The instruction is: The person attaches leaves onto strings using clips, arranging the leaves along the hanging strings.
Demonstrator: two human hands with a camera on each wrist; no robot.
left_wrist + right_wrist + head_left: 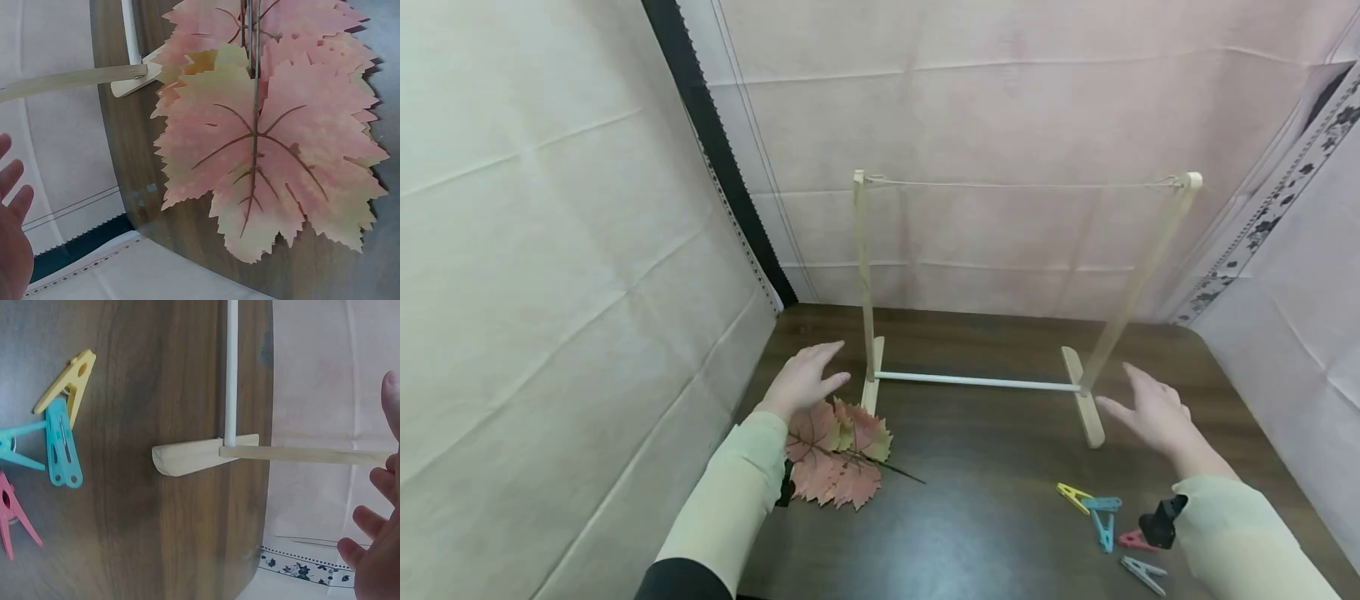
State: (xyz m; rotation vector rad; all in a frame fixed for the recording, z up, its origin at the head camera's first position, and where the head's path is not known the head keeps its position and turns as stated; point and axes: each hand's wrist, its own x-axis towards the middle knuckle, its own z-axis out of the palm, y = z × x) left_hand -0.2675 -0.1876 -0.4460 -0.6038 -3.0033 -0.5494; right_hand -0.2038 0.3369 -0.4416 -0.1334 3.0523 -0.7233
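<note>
A small wooden drying rack with a string tied between its posts and a white rod low down stands on the table. My left hand hovers beside its left post, fingers extended and holding nothing. Below that hand lie pink-green artificial leaves on a dark stem. To the right of the right post is my right hand, its fingers loose and nothing in them. Nearer the front right lie clothespins: a yellow one, blue ones, a pink one and a grey one.
The dark wood table has a rounded far right corner. Pale cloth walls enclose it at the left, back and right. A black strip runs down the back left corner, and a floral border down the right.
</note>
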